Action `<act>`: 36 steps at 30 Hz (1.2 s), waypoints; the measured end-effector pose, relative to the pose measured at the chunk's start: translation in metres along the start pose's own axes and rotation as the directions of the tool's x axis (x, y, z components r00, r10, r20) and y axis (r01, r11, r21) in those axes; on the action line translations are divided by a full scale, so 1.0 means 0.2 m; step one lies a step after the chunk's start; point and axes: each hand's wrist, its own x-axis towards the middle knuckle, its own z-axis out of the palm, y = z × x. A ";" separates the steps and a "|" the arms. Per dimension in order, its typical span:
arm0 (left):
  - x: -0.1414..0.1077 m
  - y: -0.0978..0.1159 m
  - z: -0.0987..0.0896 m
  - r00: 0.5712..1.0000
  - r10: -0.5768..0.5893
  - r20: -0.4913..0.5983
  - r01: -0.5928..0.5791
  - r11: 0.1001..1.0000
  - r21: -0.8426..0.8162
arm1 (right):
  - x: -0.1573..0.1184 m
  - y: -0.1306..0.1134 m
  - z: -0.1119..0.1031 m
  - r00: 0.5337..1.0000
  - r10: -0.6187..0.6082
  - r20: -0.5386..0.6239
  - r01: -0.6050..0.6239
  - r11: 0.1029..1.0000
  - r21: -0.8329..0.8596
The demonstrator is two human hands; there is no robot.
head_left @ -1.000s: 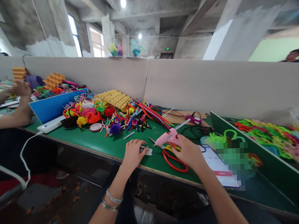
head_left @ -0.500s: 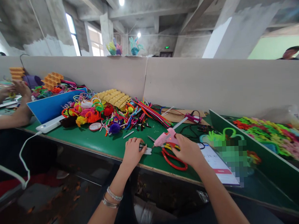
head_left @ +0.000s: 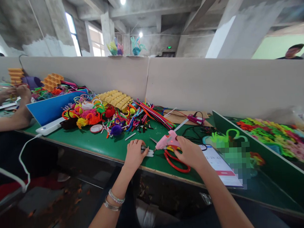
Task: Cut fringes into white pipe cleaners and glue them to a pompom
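Observation:
My right hand (head_left: pixel 189 151) is wrapped round a pink glue gun (head_left: pixel 168 139), whose nozzle points left and down. A clear glue stick (head_left: pixel 181 125) sticks out of its back. My left hand (head_left: pixel 135 152) is closed on a small white piece (head_left: pixel 149 153) at the table's front edge, and the nozzle tip is close beside that piece. A dark, thin thing shows between the left fingers, too small to name. Red-handled scissors (head_left: pixel 177 164) lie under the glue gun, their blades pointing up and left.
Colourful pipe cleaners (head_left: pixel 92 112) are heaped at the left, by a blue board (head_left: pixel 54 105) and a white power strip (head_left: pixel 51 126). A phone-like screen (head_left: pixel 225 173) lies right. A green board (head_left: pixel 252 143) stands beyond it. Another person's hands (head_left: pixel 24 93) are far left.
The other person's hands at the far left have moved lower and closer together. My own hands and the glue gun have hardly moved.

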 end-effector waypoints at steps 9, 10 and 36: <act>0.00 0.01 0.01 1.000 0.001 0.000 -0.001 1.000 0.010 | 0.00 0.00 0.01 1.000 -0.013 0.009 0.012 1.000 0.027; 0.00 0.01 0.01 1.000 0.003 0.001 -0.003 1.000 0.012 | 0.00 0.00 0.01 1.000 -0.016 0.013 0.015 1.000 0.027; 0.00 0.02 -0.01 1.000 -0.001 0.006 0.001 1.000 0.015 | 0.00 -0.02 0.00 0.997 -0.049 0.064 0.051 0.998 -0.032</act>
